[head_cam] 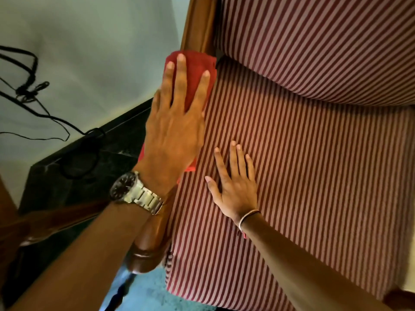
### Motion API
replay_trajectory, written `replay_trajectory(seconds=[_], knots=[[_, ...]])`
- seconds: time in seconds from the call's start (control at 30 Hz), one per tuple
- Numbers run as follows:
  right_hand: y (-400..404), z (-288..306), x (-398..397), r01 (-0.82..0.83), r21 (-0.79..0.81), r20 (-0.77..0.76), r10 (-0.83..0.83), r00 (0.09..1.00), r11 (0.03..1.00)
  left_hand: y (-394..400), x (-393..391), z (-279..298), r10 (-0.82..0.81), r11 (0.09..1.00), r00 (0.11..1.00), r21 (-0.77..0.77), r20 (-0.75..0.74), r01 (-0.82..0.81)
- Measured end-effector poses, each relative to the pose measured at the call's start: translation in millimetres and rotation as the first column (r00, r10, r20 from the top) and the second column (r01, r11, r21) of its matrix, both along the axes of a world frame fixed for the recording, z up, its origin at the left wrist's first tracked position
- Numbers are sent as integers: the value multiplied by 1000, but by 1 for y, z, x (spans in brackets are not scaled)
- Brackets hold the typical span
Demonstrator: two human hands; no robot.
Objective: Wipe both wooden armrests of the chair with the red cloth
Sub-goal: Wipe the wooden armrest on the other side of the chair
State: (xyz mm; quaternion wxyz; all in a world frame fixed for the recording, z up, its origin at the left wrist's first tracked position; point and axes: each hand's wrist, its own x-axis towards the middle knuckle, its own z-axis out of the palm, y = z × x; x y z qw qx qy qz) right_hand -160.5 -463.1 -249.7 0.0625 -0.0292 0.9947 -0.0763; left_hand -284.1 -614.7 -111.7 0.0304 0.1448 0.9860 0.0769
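The red cloth lies on the chair's left wooden armrest, near where it meets the wooden back post. My left hand, with a metal watch on its wrist, presses flat on the cloth with its fingers spread, and covers most of it. Only the armrest's rounded front end shows, below my forearm. My right hand rests open and flat on the striped seat cushion, just right of the armrest, holding nothing. A bit of dark wood at the bottom right may be the other armrest.
The striped back cushion fills the upper right. Left of the chair stands a pale wall with black cables hanging on it, above a dark stone skirting. Brown wooden furniture is at the left edge. Teal floor shows below.
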Motion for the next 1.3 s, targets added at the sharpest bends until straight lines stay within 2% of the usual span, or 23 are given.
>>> replay_trajectory(seconds=[0.1, 0.3, 0.6, 0.87, 0.93, 1.13, 1.2, 1.3], knots=[[0, -1, -1, -2, 5, -10, 2, 1000, 1000, -4, 22, 0, 20, 1000, 1000, 7, 16, -21], [0, -9, 1, 8, -6, -31, -8, 999, 1000, -29, 103, -2, -37, 994, 999, -101, 29, 40], [-1, -11, 0, 10, 1, -66, -10, 998, 1000, 3, -21, 3, -11, 1000, 1000, 25, 4, 11], [-2, -13, 0, 41, 20, -60, -40, 997, 999, -28, 90, 2, -40, 999, 997, 3, 63, 40], [-3, -14, 1, 48, 10, -61, -47, 997, 999, -27, 82, 0, -37, 999, 998, -15, 50, 38], [-2, -15, 0, 45, 16, -55, -44, 998, 999, 3, -13, 3, 11, 1000, 1000, 20, 22, -12], [-1, -15, 0, 40, 12, -63, -39, 997, 999, -1, -5, 2, 0, 1000, 1000, 13, 20, 0], [-1, -16, 0, 34, 5, -66, -33, 997, 999, -19, 51, 0, -23, 1000, 999, 2, 29, 23]])
